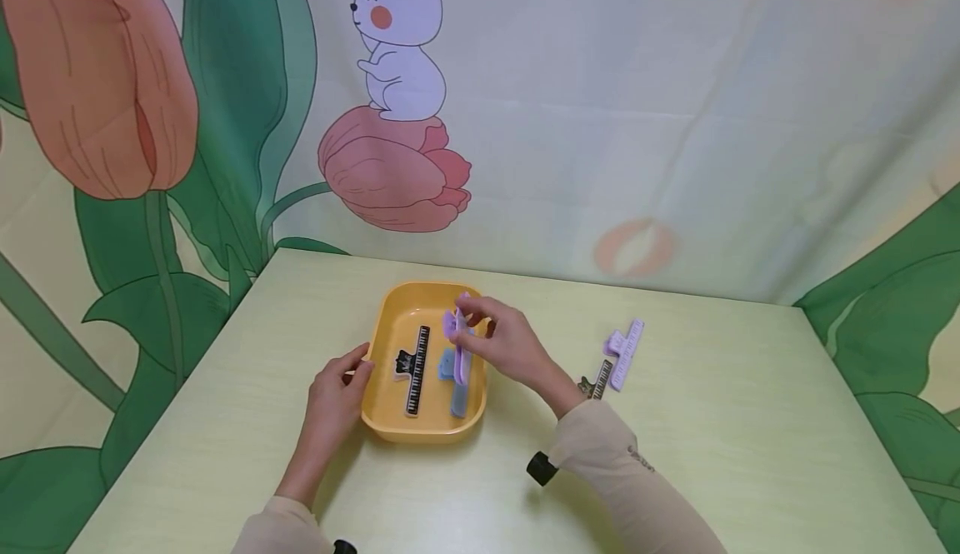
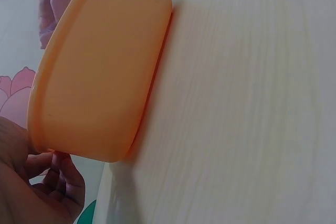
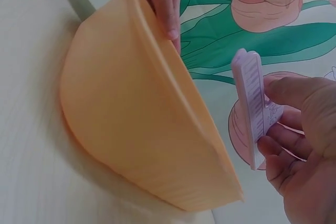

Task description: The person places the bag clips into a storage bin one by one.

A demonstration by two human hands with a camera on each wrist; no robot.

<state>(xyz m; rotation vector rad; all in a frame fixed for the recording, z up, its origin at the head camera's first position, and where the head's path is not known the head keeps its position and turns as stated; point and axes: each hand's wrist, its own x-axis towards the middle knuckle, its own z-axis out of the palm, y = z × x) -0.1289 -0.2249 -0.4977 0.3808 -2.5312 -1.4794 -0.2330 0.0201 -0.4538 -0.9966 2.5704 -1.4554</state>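
Note:
My right hand pinches a light-purple clip with a piano-key pattern between thumb and fingers, holding it over the right side of a yellow tray. Partly covered by it in the head view, a blue clip lies in the tray. Left of that, also in the tray, is a black keyboard clip with a bear-like handle. With thumb and curled fingers, my left hand grips the tray's left rim. The left wrist view shows those fingers at the tray's edge.
On the table right of the tray lie another light-purple clip and a black keyboard clip, the latter partly hidden by the right forearm. A printed curtain with a rabbit and tulips hangs behind the pale table.

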